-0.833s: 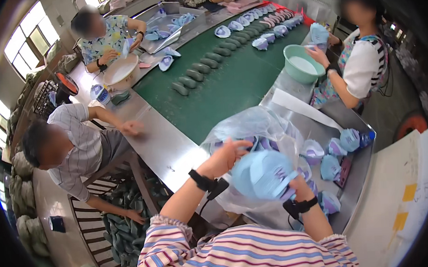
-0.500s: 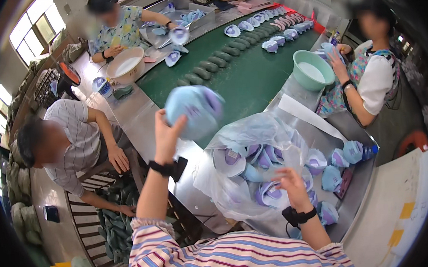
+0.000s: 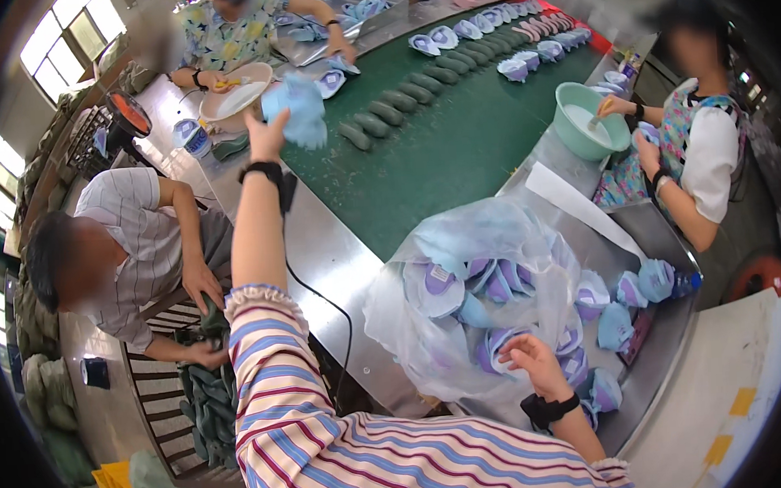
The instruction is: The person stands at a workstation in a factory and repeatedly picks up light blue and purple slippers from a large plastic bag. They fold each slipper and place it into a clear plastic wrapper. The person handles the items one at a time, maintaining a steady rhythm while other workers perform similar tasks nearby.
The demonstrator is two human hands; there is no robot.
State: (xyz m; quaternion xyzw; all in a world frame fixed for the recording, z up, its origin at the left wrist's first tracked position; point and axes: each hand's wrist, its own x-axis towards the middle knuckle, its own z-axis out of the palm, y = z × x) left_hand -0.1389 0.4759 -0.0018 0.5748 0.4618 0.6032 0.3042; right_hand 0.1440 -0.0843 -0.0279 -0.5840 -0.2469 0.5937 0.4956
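My left hand (image 3: 267, 137) is stretched far forward, fingers closed on a light blue shoe upper (image 3: 297, 112), blurred by motion, above the left edge of the green belt (image 3: 439, 162). Whether it is one upper or several together I cannot tell. Over the near side of a clear plastic bag (image 3: 404, 340), my right hand (image 3: 538, 369) hovers with loosely bent fingers and nothing visible in them. Inside the bag lie several blue and lavender shoe uppers (image 3: 434, 288), close to that hand's fingertips.
Green shoe lasts (image 3: 385, 113) and uppers line the belt. Co-workers sit at both sides, by a beige bowl (image 3: 262, 74) and a mint green bowl (image 3: 570, 133). Loose uppers (image 3: 615, 326) lie right of the bag. At left, a person handles lasts in a slatted crate (image 3: 156, 406).
My left hand has moved forward and left with the upper, toward the beige bowl. My right hand has dropped slightly. The right co-worker now has a brush in the mint bowl.
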